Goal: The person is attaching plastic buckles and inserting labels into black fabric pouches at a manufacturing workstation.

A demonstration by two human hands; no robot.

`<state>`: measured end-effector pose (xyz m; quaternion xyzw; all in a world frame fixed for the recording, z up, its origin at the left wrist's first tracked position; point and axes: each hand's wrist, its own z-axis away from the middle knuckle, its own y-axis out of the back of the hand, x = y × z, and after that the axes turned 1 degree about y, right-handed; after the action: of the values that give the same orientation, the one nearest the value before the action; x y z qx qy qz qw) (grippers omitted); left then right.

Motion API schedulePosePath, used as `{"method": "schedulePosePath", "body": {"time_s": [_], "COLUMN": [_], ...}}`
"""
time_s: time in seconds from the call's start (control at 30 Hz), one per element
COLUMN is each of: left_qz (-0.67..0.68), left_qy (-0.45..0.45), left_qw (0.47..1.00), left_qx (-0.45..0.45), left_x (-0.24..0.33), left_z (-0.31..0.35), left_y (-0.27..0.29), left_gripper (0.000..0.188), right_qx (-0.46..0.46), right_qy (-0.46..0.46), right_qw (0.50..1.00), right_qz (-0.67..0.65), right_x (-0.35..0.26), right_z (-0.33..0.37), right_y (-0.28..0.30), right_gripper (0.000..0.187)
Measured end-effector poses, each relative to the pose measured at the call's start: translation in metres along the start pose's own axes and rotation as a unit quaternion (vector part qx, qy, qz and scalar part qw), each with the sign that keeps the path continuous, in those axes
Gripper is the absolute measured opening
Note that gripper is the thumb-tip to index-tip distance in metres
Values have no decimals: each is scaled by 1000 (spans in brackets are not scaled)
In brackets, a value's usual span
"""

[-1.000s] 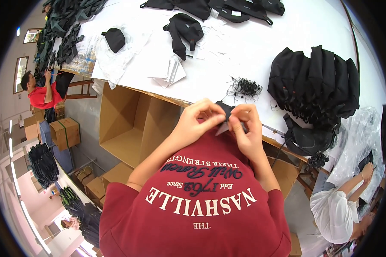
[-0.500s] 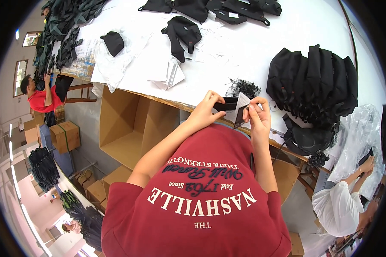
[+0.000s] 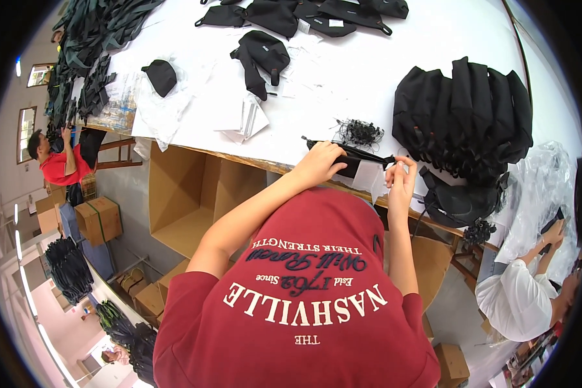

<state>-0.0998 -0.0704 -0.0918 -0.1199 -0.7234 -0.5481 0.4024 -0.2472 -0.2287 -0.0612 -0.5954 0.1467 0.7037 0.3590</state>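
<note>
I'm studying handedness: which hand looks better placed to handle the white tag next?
Probably the right hand: it is nearer the white tag, while the left hand holds the black fabric item.

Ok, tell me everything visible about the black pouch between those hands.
The black pouch looks like matte fabric, long and narrow, with a thin strip along its upper side. It slants at the front edge of the white table. The left hand grips it left of the middle; the right hand is at its right end. A pale tag shows in front; its attachment is unclear.
</note>
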Motion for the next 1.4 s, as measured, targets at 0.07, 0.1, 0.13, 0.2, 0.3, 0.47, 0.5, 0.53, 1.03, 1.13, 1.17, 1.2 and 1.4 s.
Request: {"method": "schedulePosePath", "body": {"time_s": [0.07, 0.1, 0.13, 0.2, 0.3, 0.47, 0.5, 0.53, 1.03, 1.13, 1.17, 1.2, 1.4], "left_qz": [-9, -20, -20, -5, 22, 33, 30, 29, 80, 31, 39, 37, 24], "left_qy": [0, 0, 0, 23, 59, 72, 70, 68, 205, 158, 171, 173, 156], "left_qw": [1000, 1000, 1000, 1000, 997, 995, 995, 995, 973, 984, 981, 981, 986], "left_qx": [-6, -11, -11, 16, 48, 60, 61, 63, -75, -79, -79, -76, -60], "left_x": [-1, 0, 0, 0, 0, 10, 14, 13, 44, 68, 71, 73, 82], "left_z": [-4, -5, -6, -6, -2, -2, -2, 1, 63, 61, 63, 61, 65], "left_y": [-2, -3, -4, -6, -5, 13, 20, 28, 144, 146, 147, 149, 149], "left_gripper": [16, 15, 15, 16, 15, 16, 16, 16, 23, 20, 18, 18, 18], "right_qx": [73, 74, 75, 50, -44, -148, -144, -140, 31, -119, -111, -132, -283], "right_qy": [-19, -16, -15, 33, -19, -158, -158, -132, -63, -205, -263, -277, -289], "right_qw": [995, 990, 990, 971, 961, 935, 937, 950, 958, 886, 885, 881, 854], "right_qz": [71, 118, 118, 230, 272, 281, 277, 245, -278, -399, -369, -360, -327], "right_x": [25, 41, 44, 52, 43, 35, 34, 25, -51, -34, -32, -34, -37], "right_z": [-1, -1, 3, 11, 17, 11, 13, 13, -39, -46, -42, -39, -36], "right_y": [16, 27, 26, 25, 26, 36, 39, 36, 14, -37, -52, -64, -77], "right_gripper": [19, 26, 26, 36, 50, 50, 50, 49, 18, 34, 38, 38, 33]}}
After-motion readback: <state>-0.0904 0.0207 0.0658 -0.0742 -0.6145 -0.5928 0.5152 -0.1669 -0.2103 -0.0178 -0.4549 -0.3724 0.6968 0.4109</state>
